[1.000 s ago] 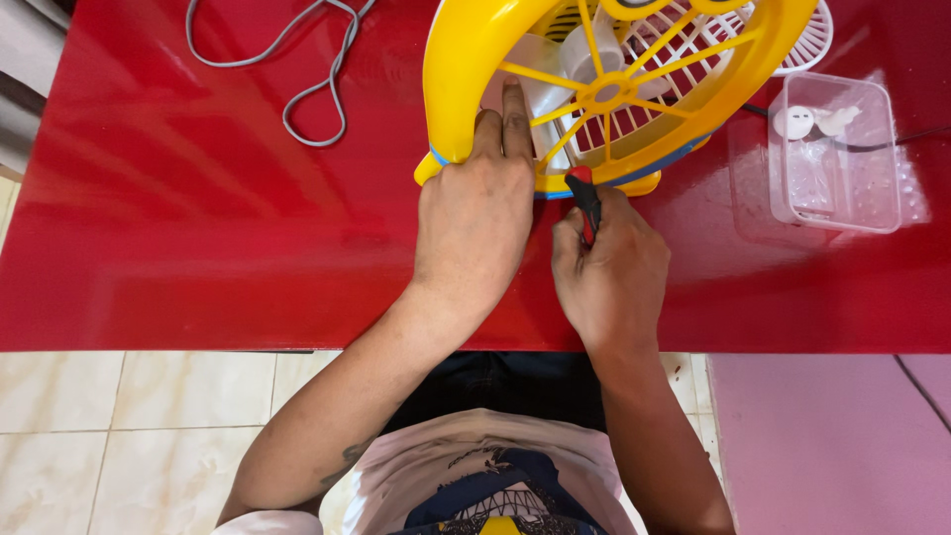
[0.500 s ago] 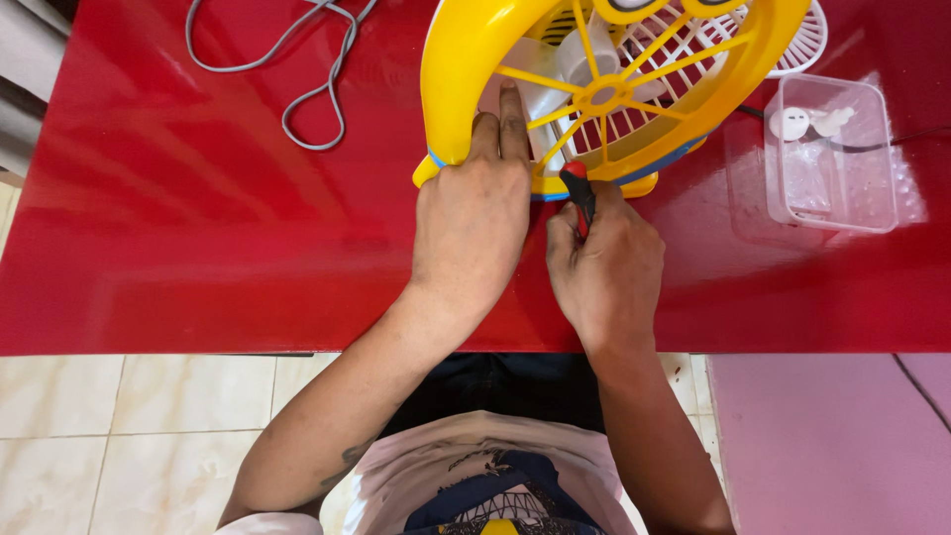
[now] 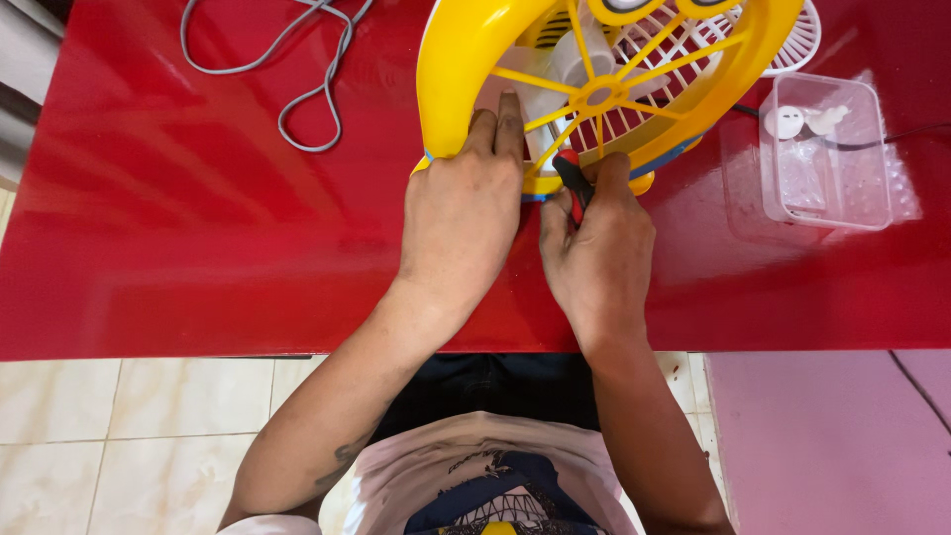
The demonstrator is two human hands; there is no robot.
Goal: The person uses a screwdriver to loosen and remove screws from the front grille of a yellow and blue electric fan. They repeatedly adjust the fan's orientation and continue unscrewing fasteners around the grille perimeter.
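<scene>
Yellow fan point(image 3: 466, 69) lies at the far edge of the red table point(image 3: 198, 228), grille spokes facing up. Left hand point(image 3: 461, 213) rests flat on its rim, fingers extended, clasping nothing. Right hand point(image 3: 599, 248) is closed around a red-and-black screwdriver point(image 3: 573, 183), tip at the grille edge. Clear plastic box point(image 3: 822, 154) sits just right; grey cable point(image 3: 297, 69) left.

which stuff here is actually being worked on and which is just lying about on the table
In use:
- round yellow plastic fan with spoked grille, steadied by the left hand
- red-and-black handled tool, gripped in the right hand

Lying about:
- looped grey cable
- clear plastic box of small parts
- white fan grille
</scene>
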